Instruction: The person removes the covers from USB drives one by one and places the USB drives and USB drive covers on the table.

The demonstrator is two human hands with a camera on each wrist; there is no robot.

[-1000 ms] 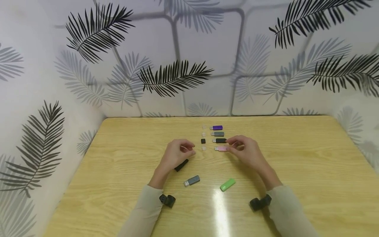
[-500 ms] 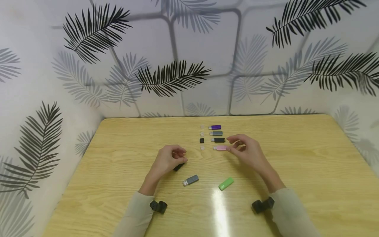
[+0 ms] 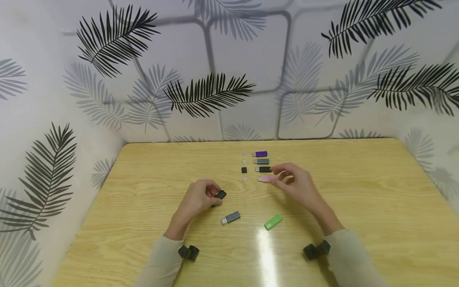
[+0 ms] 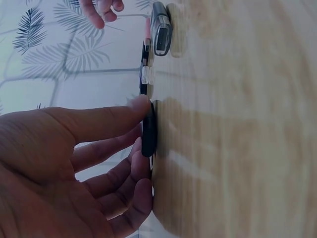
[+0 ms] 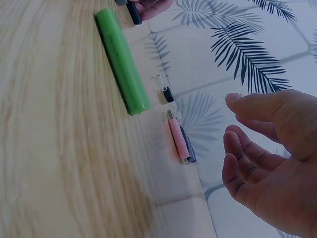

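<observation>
My left hand (image 3: 201, 197) pinches a black USB stick (image 3: 221, 194) between thumb and fingers, low over the table. The left wrist view shows the same black USB stick (image 4: 149, 133) with the thumb on its near face and the fingers behind. Above the right ends of a pink USB stick (image 3: 264, 179) and a black-bodied USB stick (image 3: 264, 169), my right hand (image 3: 295, 183) is held with loosely bent fingers. In the right wrist view nothing lies between the right hand's (image 5: 277, 158) thumb and fingers, and the pink stick lies apart from it.
A grey USB stick (image 3: 230, 218) and a green USB stick (image 3: 273, 222) lie nearer the front. Behind the pink one, a grey stick (image 3: 261, 161) and a purple stick (image 3: 259, 154) continue the row. Left of it stand a black cap (image 3: 244, 170) and several clear caps (image 3: 245, 179).
My left hand has moved left and toward me, down onto the black USB stick, and now pinches it, with its far end tilted. The right hand has stayed almost in place.
</observation>
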